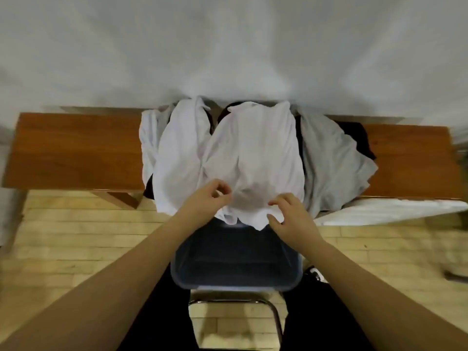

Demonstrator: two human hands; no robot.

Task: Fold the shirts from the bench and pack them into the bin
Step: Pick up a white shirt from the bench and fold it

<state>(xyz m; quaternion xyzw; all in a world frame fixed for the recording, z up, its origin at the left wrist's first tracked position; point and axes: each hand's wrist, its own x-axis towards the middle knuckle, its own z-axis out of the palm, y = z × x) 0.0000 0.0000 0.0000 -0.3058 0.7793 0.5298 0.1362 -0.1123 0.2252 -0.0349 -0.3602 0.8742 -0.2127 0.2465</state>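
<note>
1. Head view: a wooden tabletop (76,150) runs across the frame against a pale wall, and a heap of shirts lies on its middle.
2. The white shirt (255,158) lies on top of the heap, its near hem hanging over the tabletop's front edge and over the far rim of the bin (236,274).
3. The left hand (206,198) is at the hem's left side, fingers curled and thumb meeting them in a closed grip on a fold of the white shirt.
4. The right hand (291,219) is at the hem's right side; its thumb and forefinger pinch the cloth edge while the other fingers spread loosely above it.
5. Between the two grips the hem sags in a shallow pouch, just above the bin.
6. A second white shirt (177,153) lies to the left, a grey shirt (331,160) to the right, with dark cloth showing beneath.
7. The bin, dark blue, stands on a metal-framed stool (273,315) between the person's knees; nothing shows inside it.
</note>
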